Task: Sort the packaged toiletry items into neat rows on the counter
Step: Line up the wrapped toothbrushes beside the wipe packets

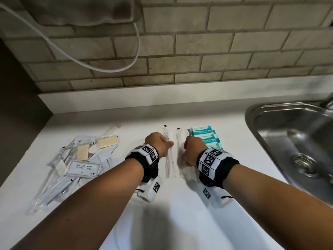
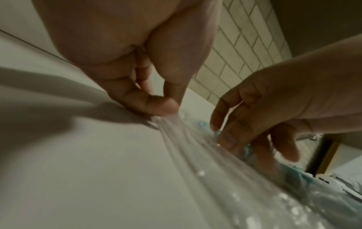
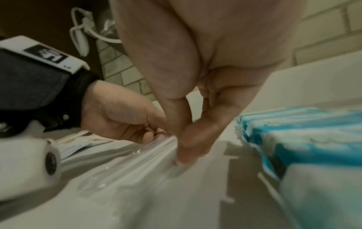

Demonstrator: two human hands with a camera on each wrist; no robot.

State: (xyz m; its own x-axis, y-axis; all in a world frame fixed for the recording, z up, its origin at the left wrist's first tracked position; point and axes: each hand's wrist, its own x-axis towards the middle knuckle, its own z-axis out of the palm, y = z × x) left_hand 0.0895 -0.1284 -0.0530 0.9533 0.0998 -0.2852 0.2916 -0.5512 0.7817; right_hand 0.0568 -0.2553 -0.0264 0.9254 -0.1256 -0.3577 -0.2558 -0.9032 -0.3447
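Toothbrush packets lie side by side on the white table (image 1: 180, 204), between a loose pile of sachets (image 1: 72, 163) and the stacked teal wipe packs (image 1: 207, 136). The left hand (image 1: 158, 143) pinches the left clear packet (image 1: 170, 166) in its grip; the right hand (image 1: 193, 150) pinches the edge of the right packet (image 1: 180, 141). A steel sink (image 1: 292, 134) sits further right.

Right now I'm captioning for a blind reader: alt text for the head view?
Left hand and right hand each pinch a clear long packet on a white counter, between an unsorted pile and stacked teal packs.
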